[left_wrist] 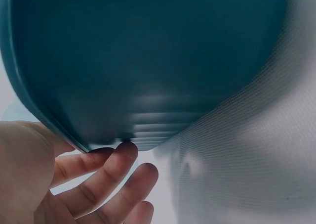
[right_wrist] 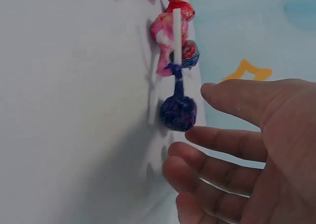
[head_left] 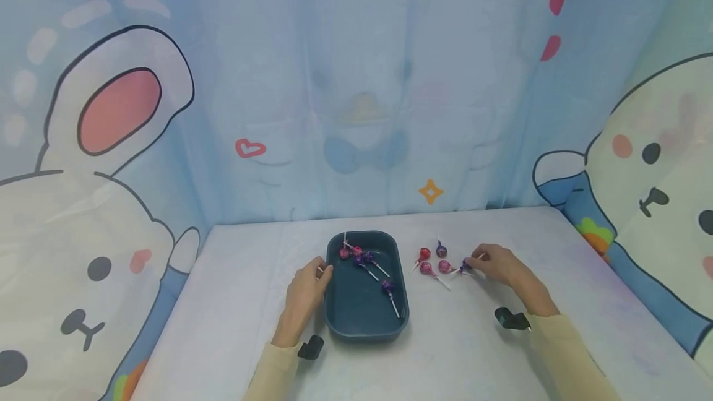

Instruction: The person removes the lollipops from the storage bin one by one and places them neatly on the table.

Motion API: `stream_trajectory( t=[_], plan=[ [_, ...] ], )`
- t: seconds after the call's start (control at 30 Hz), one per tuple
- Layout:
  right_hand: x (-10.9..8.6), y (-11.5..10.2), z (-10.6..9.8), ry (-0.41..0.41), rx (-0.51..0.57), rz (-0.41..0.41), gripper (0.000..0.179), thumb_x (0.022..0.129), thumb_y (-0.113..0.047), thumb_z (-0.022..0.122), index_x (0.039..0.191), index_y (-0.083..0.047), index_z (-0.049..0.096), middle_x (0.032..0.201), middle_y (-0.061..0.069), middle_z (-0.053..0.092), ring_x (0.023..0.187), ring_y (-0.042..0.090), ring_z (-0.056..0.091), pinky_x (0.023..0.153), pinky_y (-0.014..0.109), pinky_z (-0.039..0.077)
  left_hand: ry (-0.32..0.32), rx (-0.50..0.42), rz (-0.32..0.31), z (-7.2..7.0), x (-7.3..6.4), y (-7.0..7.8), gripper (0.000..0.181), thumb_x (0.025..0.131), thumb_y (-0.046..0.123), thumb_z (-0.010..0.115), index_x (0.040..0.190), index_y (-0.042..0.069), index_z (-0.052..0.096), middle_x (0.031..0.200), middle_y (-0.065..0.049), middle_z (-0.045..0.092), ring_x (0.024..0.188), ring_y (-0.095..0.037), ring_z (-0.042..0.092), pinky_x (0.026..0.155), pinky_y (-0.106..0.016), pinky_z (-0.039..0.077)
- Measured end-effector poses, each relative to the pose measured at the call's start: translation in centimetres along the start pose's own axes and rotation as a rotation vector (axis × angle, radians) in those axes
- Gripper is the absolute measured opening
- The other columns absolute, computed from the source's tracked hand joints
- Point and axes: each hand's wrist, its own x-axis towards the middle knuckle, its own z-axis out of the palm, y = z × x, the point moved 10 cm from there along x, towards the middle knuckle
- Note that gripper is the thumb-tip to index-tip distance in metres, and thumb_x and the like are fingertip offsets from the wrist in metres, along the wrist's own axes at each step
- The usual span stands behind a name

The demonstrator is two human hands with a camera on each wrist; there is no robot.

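Note:
My left hand (head_left: 308, 286) holds the left rim of a dark teal plastic tray (head_left: 362, 334). In the left wrist view its fingertips (left_wrist: 127, 152) lie against the tray's ribbed outer wall, the thumb partly hidden behind the rim. Several wrapped lollipops lie in the tray, among them a purple one (head_left: 388, 288). My right hand (head_left: 498, 263) reaches to another purple lollipop (right_wrist: 178, 113) on the table, right of the tray. Its thumb and index finger are parted, fingertips right at the wrapped candy, whose white stick points away from the palm.
Between the tray and my right hand lie a red lollipop (head_left: 424, 254), a dark purple one (head_left: 441, 249) and pink ones (head_left: 426, 268) on the white-covered table (head_left: 239, 327). A blue cartoon curtain (head_left: 356, 79) hangs behind the table's far edge.

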Motion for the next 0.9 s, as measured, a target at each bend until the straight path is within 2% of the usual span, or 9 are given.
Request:
stream_trajectory(
  t=[0.2, 0.33, 0.63, 0.9],
  plan=[
    [0.5, -2.0, -0.4, 0.012, -0.043, -0.016, 0.06, 0.087, -0.048, 0.055, 0.122, 0.0, 0.049, 0.117, 0.025, 0.055, 0.099, 0.036, 0.056, 0.078, 0.047, 0.047, -0.004, 0.002, 0.003, 0.0, 0.0, 0.0, 0.021, 0.092, 0.036, 0.051, 0.09, 0.016, 0.057, 0.071, 0.002, 0.061, 0.054, -0.011, 0.05, 0.048, -0.028, 0.037],
    [0.5, -4.4, -0.7, 0.022, -0.051, -0.073, 0.065, 0.087, -0.051, 0.054, 0.127, 0.0, 0.046, 0.124, 0.027, 0.051, 0.108, 0.04, 0.053, 0.083, 0.05, 0.046, -0.001, 0.004, 0.005, 0.0, 0.1, 0.0, 0.021, 0.092, 0.036, 0.051, 0.089, 0.016, 0.057, 0.072, 0.002, 0.061, 0.054, -0.011, 0.051, 0.048, -0.027, 0.038],
    [0.3, -9.8, -1.2, 0.027, -0.055, -0.149, 0.06, 0.088, -0.044, 0.056, 0.129, -0.003, 0.045, 0.128, 0.024, 0.05, 0.116, 0.04, 0.048, 0.088, 0.051, 0.044, 0.002, 0.005, -0.001, 0.1, 0.1, -0.2, 0.021, 0.092, 0.036, 0.051, 0.09, 0.016, 0.057, 0.075, 0.001, 0.063, 0.055, -0.01, 0.052, 0.049, -0.027, 0.039],
    [0.4, -14.2, -0.8, 0.05, -0.051, -0.247, 0.054, 0.087, -0.041, 0.058, 0.126, -0.004, 0.048, 0.125, 0.022, 0.053, 0.111, 0.037, 0.053, 0.088, 0.049, 0.045, 0.007, 0.004, 0.006, 0.1, 0.0, -0.1, 0.021, 0.092, 0.035, 0.052, 0.089, 0.016, 0.057, 0.074, 0.001, 0.063, 0.056, -0.01, 0.052, 0.049, -0.028, 0.038]
  ],
)
